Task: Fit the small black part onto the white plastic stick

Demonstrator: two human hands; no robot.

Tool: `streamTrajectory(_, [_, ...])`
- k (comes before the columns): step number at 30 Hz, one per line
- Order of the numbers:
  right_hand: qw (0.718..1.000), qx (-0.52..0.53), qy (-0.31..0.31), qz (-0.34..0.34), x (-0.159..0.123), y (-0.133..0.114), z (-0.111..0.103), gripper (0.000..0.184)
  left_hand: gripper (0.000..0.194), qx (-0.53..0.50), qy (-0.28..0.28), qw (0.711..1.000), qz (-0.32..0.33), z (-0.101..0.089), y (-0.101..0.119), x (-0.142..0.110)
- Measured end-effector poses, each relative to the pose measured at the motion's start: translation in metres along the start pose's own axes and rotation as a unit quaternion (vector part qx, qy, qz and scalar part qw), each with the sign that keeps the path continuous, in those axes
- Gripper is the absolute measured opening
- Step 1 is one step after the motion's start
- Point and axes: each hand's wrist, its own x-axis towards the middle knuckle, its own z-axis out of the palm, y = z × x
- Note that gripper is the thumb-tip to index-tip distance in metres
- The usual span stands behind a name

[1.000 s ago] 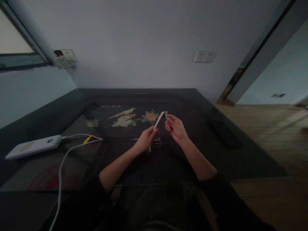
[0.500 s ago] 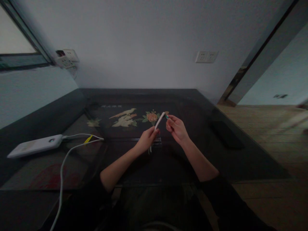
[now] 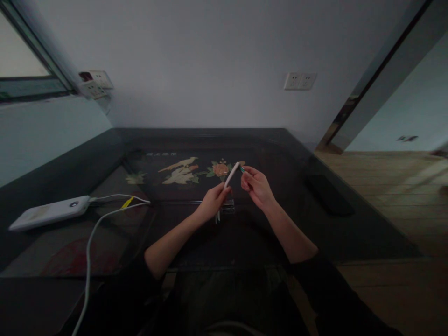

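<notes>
Black and glossy, the table [image 3: 364, 242] spreads out before the person, with painted birds and flowers showing on its surface. Over at the person's left lies a long white device [image 3: 51, 212], a white cable [image 3: 88, 261] running from its near end; at the right, well apart from the hands, rests a dark flat slab [image 3: 329, 195] — too dim from where I stand to name.

Between those two, the hands are a little apart from each other, above the table. The left hand [image 3: 212, 201] is closed on a slim white strip [image 3: 232, 174], thumb and fingers pinching it partway along. The right hand [image 3: 257, 186] is curled, its thumb and forefinger pinched around something small.

It's the slant of that strip that catches my eye: its long axis climbs from the left fist away from the person and toward the right, so the far end sits just beside the right fingertips. The left hand has the grip, yet the right is nearer that tip — whether it touches, I can't tell. Pale thin ends [image 3: 217, 217] show below the left fist. Smallest of all, a teal-green bit [image 3: 242, 170] peeks out at the right fingertips, facing the strip's far end.
</notes>
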Motion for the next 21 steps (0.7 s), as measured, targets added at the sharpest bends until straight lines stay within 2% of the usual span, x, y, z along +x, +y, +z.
streamTrajectory(6, [1.000,-0.018,0.001,-0.004,0.000,-0.002,0.001,0.035,0.031,0.005,-0.034,0.999,0.013,0.004,0.007,-0.006])
streamTrajectory(11, [1.000,-0.004,-0.004,-0.006,-0.001,-0.001,0.001,0.037,0.031,-0.018,0.001,1.000,0.002,0.000,0.002,0.000])
streamTrajectory(16, [1.000,-0.001,0.006,-0.006,0.000,0.000,0.000,0.038,0.031,-0.015,0.005,1.000,-0.011,0.002,0.006,-0.002])
streamTrajectory(21, [1.000,-0.013,0.003,-0.009,0.000,-0.001,0.000,0.033,0.031,-0.027,-0.034,0.999,-0.008,0.006,0.012,-0.009])
